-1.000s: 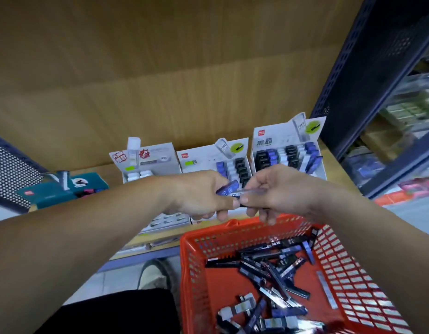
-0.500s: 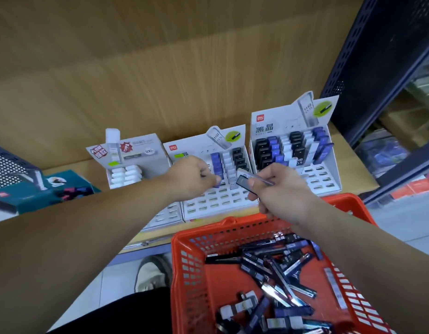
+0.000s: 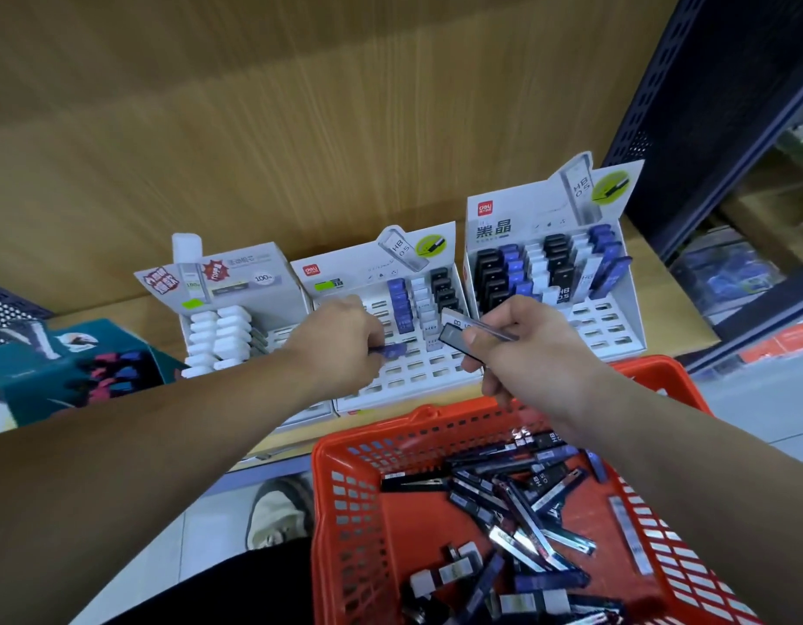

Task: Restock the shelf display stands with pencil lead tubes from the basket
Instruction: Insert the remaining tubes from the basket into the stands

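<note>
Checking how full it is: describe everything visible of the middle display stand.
The middle display stand is white, card-like: a sloped grid of slots and an upright printed back panel. Blue, white and black tubes fill its rear right columns; front slots show empty. It sits on the wooden shelf; the left hand holds a blue tube over it.

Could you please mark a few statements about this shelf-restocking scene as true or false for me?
1. The left hand has a blue tube in its grip over the middle stand. True.
2. The right hand has nothing in its grip. False: it pinches a dark tube.
3. The red basket holds loose tubes. True.
4. Every slot of the right stand is filled. False: its front rows are empty.
</note>
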